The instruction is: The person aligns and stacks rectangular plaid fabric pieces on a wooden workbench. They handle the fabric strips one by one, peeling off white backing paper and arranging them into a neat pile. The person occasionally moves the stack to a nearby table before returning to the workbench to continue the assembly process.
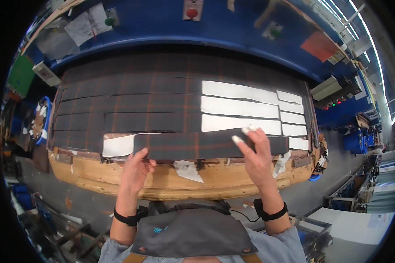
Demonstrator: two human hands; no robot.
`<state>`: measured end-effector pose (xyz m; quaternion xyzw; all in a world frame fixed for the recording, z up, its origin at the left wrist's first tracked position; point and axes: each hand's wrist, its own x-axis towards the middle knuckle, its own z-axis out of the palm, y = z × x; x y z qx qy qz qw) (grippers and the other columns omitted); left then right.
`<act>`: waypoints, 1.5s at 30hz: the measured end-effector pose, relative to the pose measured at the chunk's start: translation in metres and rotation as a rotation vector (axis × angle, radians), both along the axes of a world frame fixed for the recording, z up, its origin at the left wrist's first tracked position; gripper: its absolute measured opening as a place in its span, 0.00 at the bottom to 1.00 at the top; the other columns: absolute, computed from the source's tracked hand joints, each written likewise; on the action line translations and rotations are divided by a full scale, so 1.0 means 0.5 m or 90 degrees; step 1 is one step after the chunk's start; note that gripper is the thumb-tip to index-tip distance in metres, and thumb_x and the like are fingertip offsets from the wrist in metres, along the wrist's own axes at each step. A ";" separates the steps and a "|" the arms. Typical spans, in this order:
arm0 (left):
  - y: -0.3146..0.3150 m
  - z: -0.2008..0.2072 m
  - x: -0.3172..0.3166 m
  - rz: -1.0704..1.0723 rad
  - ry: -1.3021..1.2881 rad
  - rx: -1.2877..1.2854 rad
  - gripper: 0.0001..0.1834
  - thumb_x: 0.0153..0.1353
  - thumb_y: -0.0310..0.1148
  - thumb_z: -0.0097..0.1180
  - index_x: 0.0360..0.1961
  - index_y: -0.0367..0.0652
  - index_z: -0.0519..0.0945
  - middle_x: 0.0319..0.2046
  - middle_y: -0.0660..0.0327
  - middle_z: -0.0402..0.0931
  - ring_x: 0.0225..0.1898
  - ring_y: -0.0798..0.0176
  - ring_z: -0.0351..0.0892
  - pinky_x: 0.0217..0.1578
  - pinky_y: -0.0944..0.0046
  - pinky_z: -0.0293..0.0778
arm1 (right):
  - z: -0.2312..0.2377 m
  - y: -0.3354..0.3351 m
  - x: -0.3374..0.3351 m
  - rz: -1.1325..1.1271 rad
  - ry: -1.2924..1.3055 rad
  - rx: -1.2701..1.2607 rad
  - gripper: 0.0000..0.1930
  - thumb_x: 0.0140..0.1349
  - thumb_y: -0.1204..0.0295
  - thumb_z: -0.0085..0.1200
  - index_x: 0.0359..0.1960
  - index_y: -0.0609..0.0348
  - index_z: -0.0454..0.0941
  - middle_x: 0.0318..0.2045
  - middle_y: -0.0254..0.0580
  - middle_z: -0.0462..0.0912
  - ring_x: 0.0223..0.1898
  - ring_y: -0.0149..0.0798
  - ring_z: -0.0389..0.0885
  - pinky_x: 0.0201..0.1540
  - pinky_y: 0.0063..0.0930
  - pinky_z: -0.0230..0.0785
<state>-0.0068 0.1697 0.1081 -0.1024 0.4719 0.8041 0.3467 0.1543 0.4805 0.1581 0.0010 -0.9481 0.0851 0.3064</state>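
- Left hand [136, 170] pinches the near left corner of a dark plaid strip [180, 147].
- Right hand [257, 154] touches its right part, thumb and forefinger spread; grip unclear.
- Strip's length runs left-right between them.

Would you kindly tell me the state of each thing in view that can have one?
Dark checked strip: straight, partly covering the left white piece.
Left hand: at the strip's near edge, toward its left end.
Right hand: over the strip, thumb and fingers apart.
Long white pieces: laid in rows.
Short white pieces: laid in a column.
Ceiling lights: on.
Red button: pressed or not, cannot tell.
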 end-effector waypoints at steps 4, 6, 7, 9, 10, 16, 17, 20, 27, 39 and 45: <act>0.122 -0.018 0.067 -0.160 0.086 -0.085 0.09 0.67 0.33 0.59 0.43 0.39 0.78 0.33 0.61 0.80 0.28 0.68 0.80 0.25 0.70 0.74 | -0.043 0.133 0.109 -0.124 -0.015 -0.011 0.24 0.51 0.86 0.56 0.51 0.51 0.84 0.55 0.45 0.76 0.59 0.52 0.72 0.64 0.48 0.63; 0.187 -0.018 0.093 -0.208 0.137 -0.098 0.09 0.67 0.33 0.60 0.41 0.38 0.78 0.28 0.65 0.78 0.25 0.72 0.78 0.23 0.72 0.71 | -0.066 0.182 0.155 -0.190 -0.027 0.000 0.25 0.51 0.88 0.55 0.51 0.53 0.83 0.56 0.46 0.75 0.60 0.54 0.71 0.63 0.48 0.64; 0.214 -0.026 0.101 -0.223 0.160 -0.123 0.09 0.67 0.33 0.59 0.40 0.38 0.78 0.27 0.66 0.77 0.24 0.73 0.77 0.22 0.72 0.70 | -0.078 0.202 0.176 -0.225 -0.040 0.000 0.24 0.52 0.88 0.55 0.52 0.53 0.83 0.56 0.47 0.74 0.60 0.54 0.71 0.63 0.47 0.64; 0.251 -0.051 0.110 -0.243 0.208 -0.179 0.08 0.67 0.33 0.59 0.38 0.38 0.78 0.24 0.68 0.76 0.22 0.75 0.76 0.20 0.74 0.68 | -0.103 0.241 0.203 -0.250 -0.033 -0.003 0.24 0.54 0.87 0.55 0.52 0.53 0.82 0.56 0.48 0.74 0.61 0.55 0.71 0.62 0.47 0.65; 0.268 -0.051 0.115 -0.243 0.222 -0.200 0.08 0.66 0.32 0.59 0.36 0.38 0.77 0.22 0.70 0.74 0.20 0.78 0.72 0.18 0.75 0.65 | -0.117 0.256 0.215 -0.265 -0.040 -0.007 0.23 0.54 0.87 0.55 0.52 0.53 0.82 0.57 0.49 0.74 0.61 0.56 0.71 0.62 0.49 0.65; 0.307 -0.091 0.143 -0.167 0.330 -0.345 0.09 0.66 0.31 0.61 0.31 0.41 0.76 0.21 0.71 0.72 0.18 0.80 0.64 0.16 0.76 0.61 | -0.201 0.297 0.237 -0.275 -0.057 -0.105 0.30 0.56 0.91 0.49 0.59 0.51 0.79 0.61 0.51 0.70 0.65 0.55 0.67 0.64 0.46 0.63; 0.305 -0.095 0.145 -0.158 0.344 -0.364 0.09 0.66 0.31 0.62 0.31 0.40 0.76 0.21 0.71 0.72 0.18 0.80 0.64 0.16 0.76 0.61 | -0.208 0.298 0.238 -0.279 -0.067 -0.107 0.30 0.56 0.91 0.49 0.60 0.51 0.78 0.61 0.52 0.69 0.65 0.55 0.67 0.64 0.46 0.63; 0.305 -0.095 0.147 -0.143 0.323 -0.409 0.10 0.63 0.32 0.64 0.31 0.36 0.79 0.23 0.69 0.75 0.25 0.77 0.67 0.25 0.72 0.66 | -0.225 0.308 0.254 -0.274 -0.085 -0.102 0.31 0.56 0.91 0.49 0.62 0.51 0.76 0.62 0.53 0.69 0.65 0.56 0.67 0.63 0.44 0.64; 0.331 -0.085 0.165 -0.094 0.461 -0.478 0.11 0.61 0.33 0.66 0.31 0.36 0.80 0.21 0.63 0.74 0.24 0.71 0.69 0.27 0.67 0.69 | -0.232 0.327 0.259 -0.270 -0.063 -0.194 0.29 0.59 0.91 0.44 0.62 0.55 0.76 0.63 0.52 0.68 0.65 0.52 0.68 0.55 0.35 0.69; 0.333 -0.063 0.111 -0.198 0.401 -0.467 0.12 0.62 0.35 0.67 0.30 0.36 0.80 0.20 0.71 0.72 0.23 0.78 0.64 0.24 0.74 0.64 | -0.192 0.323 0.249 -0.295 -0.061 -0.149 0.32 0.56 0.91 0.44 0.62 0.54 0.77 0.64 0.52 0.68 0.64 0.51 0.69 0.57 0.38 0.68; 0.329 -0.071 0.125 -0.200 0.525 -0.602 0.11 0.59 0.35 0.65 0.32 0.37 0.81 0.28 0.56 0.78 0.30 0.58 0.77 0.34 0.60 0.74 | -0.238 0.330 0.268 -0.327 -0.107 -0.200 0.29 0.60 0.87 0.44 0.64 0.57 0.72 0.64 0.54 0.67 0.65 0.57 0.66 0.62 0.44 0.64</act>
